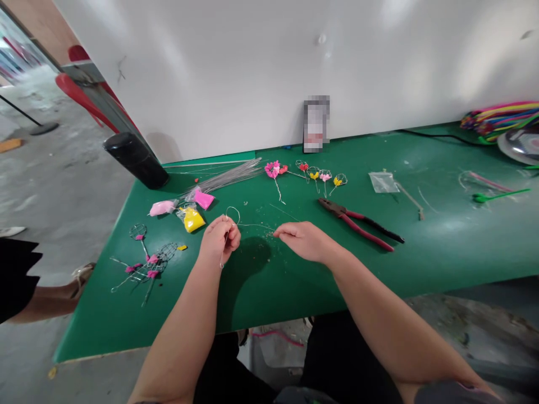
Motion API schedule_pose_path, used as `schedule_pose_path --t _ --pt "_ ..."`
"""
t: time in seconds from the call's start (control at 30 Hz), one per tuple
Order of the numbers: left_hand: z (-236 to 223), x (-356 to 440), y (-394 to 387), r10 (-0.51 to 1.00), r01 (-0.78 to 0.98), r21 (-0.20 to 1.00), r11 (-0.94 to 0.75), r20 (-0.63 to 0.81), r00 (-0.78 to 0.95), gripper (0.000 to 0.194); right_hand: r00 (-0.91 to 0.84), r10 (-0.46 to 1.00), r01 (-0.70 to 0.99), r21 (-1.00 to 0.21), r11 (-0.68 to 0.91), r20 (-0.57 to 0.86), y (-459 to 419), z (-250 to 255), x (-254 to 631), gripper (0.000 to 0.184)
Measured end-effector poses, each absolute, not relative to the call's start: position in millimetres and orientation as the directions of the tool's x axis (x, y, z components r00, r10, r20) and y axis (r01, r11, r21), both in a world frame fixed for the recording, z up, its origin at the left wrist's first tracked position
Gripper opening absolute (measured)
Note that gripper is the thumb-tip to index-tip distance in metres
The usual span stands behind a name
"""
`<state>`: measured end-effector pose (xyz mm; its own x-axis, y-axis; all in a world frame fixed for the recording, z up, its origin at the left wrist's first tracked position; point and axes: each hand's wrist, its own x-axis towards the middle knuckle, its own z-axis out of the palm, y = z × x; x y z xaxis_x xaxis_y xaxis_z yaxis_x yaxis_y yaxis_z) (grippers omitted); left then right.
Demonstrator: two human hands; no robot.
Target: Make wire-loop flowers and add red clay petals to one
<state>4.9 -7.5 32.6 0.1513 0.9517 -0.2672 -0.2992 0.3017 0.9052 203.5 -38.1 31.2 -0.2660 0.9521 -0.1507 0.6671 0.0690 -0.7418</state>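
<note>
A thin silvery wire (255,225) runs between my two hands above the green tabletop. My left hand (219,240) is closed around its looped end; the round loop (233,215) stands up over the fingers and a hooked tail hangs below. My right hand (304,240) pinches the wire's other end between thumb and fingers. To the right of that hand lie pliers (356,221) with red and black handles. Beyond the hands, several small wire shapes with clay pieces (320,177) rest in a row, beside a pink clay flower (273,169) on a twisted wire stem.
A bundle of straight wires (227,178) lies at the back left, near bags of pink (162,207) and yellow clay (192,219). More wire pieces with pink clay (147,266) lie left. A black cylinder (137,160) stands at the corner. A phone-like object (315,124) leans against the white panel.
</note>
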Motion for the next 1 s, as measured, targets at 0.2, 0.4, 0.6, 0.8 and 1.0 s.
schedule_pose_path --t 0.2,0.4,0.6,0.8,1.0 --pt "33 6 -9 0.938 -0.255 0.908 0.333 -0.292 0.186 0.01 -0.202 0.977 0.684 -0.723 0.093 -0.065 -38 32 212 0.028" --pt "27 9 -10 0.952 -0.168 0.943 0.288 -0.263 0.16 0.011 -0.234 0.962 0.808 -0.579 0.112 -0.141 -33 23 214 0.029" --pt "24 12 -12 0.962 -0.114 0.964 0.242 -0.223 0.16 0.015 -0.287 0.944 0.87 -0.368 0.327 0.161 -34 35 192 0.035" --pt "26 13 -12 0.965 -0.123 0.963 0.239 -0.221 0.145 0.016 -0.426 0.887 0.642 -0.631 0.434 0.178 -21 40 157 0.028" --pt "20 13 -13 0.989 -0.103 0.985 0.136 -0.128 0.079 0.013 -0.222 0.968 0.588 -0.776 0.229 0.118 -20 32 145 0.019"
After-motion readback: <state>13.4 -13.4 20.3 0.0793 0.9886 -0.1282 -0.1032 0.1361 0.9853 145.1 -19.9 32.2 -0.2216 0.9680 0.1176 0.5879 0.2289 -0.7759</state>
